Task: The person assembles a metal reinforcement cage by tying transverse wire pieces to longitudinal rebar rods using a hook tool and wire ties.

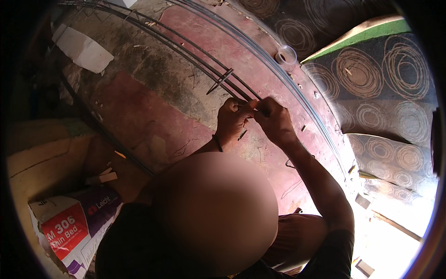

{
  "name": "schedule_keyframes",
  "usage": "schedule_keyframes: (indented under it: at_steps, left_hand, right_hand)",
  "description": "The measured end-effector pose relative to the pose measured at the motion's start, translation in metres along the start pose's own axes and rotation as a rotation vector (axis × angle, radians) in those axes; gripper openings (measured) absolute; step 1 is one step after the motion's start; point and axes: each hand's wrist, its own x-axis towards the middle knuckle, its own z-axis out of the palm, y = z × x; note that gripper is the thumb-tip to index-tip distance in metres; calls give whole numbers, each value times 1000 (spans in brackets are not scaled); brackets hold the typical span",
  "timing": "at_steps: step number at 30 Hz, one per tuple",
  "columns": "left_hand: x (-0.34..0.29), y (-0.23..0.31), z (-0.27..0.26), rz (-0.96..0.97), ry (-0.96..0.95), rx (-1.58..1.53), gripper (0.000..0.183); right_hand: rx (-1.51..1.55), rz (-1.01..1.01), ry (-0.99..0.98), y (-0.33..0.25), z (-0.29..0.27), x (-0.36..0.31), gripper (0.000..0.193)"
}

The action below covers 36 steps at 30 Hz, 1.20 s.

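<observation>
Long dark steel bars (197, 58) run from the far left to both hands, with a rectangular steel stirrup (220, 81) standing across them just beyond. My left hand (230, 122) is closed at the near part of the bars, a dark band round its wrist. Close against it, my right hand (277, 122) is closed too, its fingers bent down over the bars. The fingertips of the two hands meet. Any smaller piece between them is hidden.
More long bars (288, 81) lie along the right side, near a clear plastic tub (286, 55) and patterned fabric (360, 74). A white sheet (83, 49) lies far left. At lower left is a printed paper sack (74, 228). Wire scraps dot the red-and-grey floor (139, 102).
</observation>
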Motion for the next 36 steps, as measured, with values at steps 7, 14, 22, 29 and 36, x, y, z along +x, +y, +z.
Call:
schedule_keyframes:
  at_steps: [7, 14, 22, 29, 36]
  left_hand:
    - [7, -12, -7, 38, 25, -16, 23]
    - [15, -27, -2, 252, 60, -85, 16]
    - [20, -30, -34, 478, -14, 184, 20]
    - [31, -31, -47, 373, -233, 163, 11]
    - [32, -32, -52, 267, -286, 241, 11]
  right_hand:
    - [19, 42, 42, -5, 3, -3, 22]
    - [-17, -32, 138, 8, 21, 0, 16]
    - [-124, 33, 163, 1, 22, 4, 14]
    - [-158, 44, 61, 13, 13, 8, 20]
    - [-138, 88, -165, 2, -32, -1, 32]
